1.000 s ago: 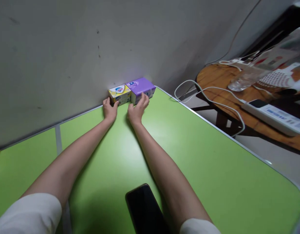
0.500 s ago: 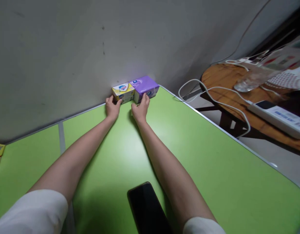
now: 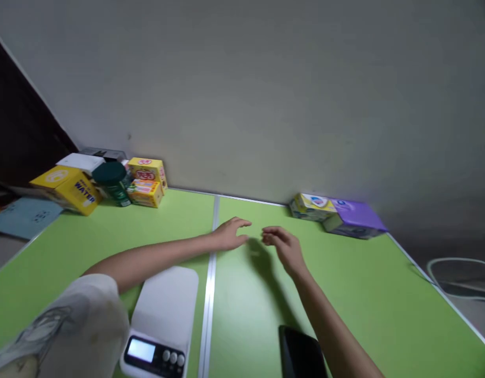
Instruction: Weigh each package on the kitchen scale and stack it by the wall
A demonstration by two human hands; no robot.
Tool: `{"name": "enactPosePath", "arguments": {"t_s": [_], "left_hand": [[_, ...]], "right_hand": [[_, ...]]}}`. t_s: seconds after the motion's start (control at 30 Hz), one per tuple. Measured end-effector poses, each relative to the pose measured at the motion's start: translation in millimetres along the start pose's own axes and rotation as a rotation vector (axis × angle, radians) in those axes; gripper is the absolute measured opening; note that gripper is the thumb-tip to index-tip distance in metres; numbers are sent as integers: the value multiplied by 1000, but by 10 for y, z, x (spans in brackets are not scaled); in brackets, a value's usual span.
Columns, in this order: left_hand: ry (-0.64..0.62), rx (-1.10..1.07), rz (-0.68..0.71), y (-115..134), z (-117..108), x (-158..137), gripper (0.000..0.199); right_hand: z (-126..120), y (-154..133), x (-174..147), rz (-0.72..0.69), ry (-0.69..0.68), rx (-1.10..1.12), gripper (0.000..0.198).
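Note:
My left hand (image 3: pixel 229 234) is above the middle of the green table (image 3: pixel 242 294), thumb and fingers apart, with nothing in it. Facing it, my right hand (image 3: pixel 285 248) hovers with loosely bent fingers and no object visible in them. Beyond my right hand, a yellow-and-white soap box (image 3: pixel 312 207) stands against the wall. A purple tissue pack (image 3: pixel 356 216) touches its right side. Below my left forearm lies a white kitchen scale (image 3: pixel 167 299) with a lit display. A black phone (image 3: pixel 301 354) lies by my right forearm, which partly covers it.
At the back left are a yellow box marked WATER (image 3: pixel 71 189), a dark green jar (image 3: pixel 112 182) and small yellow boxes (image 3: pixel 147 181). A metal strip (image 3: pixel 211 278) crosses the table. A white cable (image 3: pixel 455 262) loops beyond the right edge.
Both hands have come away from the soap box and tissue pack and moved left. The view has turned left, bringing the scale and the goods at the back left into sight.

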State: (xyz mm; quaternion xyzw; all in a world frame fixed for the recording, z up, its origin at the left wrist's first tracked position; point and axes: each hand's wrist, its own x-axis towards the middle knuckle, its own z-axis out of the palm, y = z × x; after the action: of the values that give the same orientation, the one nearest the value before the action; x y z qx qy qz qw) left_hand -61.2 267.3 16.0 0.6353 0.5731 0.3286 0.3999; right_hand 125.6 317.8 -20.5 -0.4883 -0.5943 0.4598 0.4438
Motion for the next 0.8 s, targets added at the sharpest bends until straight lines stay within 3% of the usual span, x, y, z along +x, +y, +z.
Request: {"name": "enactPosePath", "arguments": {"t_s": [0.07, 0.13, 0.23, 0.33, 0.47, 0.63, 0.8], "left_hand": [[22, -27, 11, -69, -292, -427, 45], [71, -77, 33, -144, -530, -814, 46], [178, -144, 52, -306, -822, -1279, 49], [264, -187, 29, -559, -1085, -1544, 49], [358, -149, 4, -976, -1449, -1588, 48], [524, 335, 60, -1399, -1897, -1344, 61], [550, 624, 19, -1667, -2022, -1139, 67]], "right_hand": [[406, -271, -281, -40, -330, 61, 22], [783, -534, -509, -81, -542, 93, 26], [1276, -810, -704, -106, -674, 102, 29], [1725, -894, -745, -96, -749, 112, 28], [2298, -819, -614, -146, -719, -1, 27], [2879, -695, -256, -334, -527, -300, 42], [3229, -620, 7, -625, -371, -575, 50]]}}
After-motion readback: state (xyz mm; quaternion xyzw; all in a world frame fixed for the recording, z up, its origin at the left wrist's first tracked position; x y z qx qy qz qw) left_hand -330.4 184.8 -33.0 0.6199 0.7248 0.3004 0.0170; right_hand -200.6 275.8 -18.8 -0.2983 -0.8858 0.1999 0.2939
